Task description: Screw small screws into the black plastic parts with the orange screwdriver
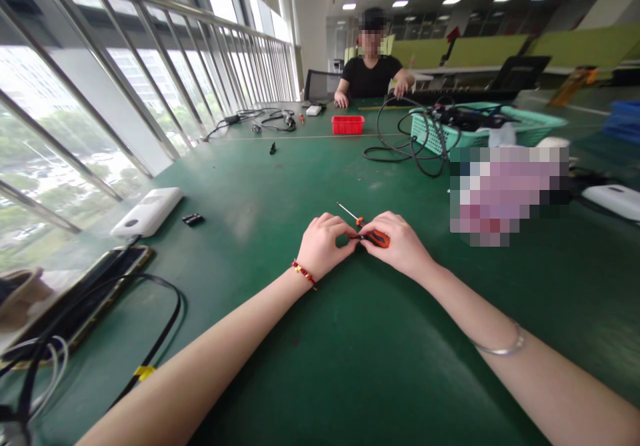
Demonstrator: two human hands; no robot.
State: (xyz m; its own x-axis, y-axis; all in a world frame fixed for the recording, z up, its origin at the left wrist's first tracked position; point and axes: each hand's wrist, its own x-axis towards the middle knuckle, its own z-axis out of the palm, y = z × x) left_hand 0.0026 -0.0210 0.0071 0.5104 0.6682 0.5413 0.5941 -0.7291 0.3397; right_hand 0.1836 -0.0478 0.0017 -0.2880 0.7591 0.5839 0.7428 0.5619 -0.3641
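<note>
My two hands meet at the middle of the green table [350, 353]. My right hand [400, 246] is closed around the orange and black handle of a small screwdriver [373, 234], whose thin metal shaft points away to the upper left. My left hand [323, 243], with a red bead bracelet on the wrist, is closed in a pinch against the near end of the handle; what lies between its fingertips is too small to make out.
A white power bank [147, 211], a small black part [193, 219] and a phone with cables [85, 299] lie at left. A red bin [347, 125], a teal basket [480, 129] with black cables and a person in black [373, 73] are across the table.
</note>
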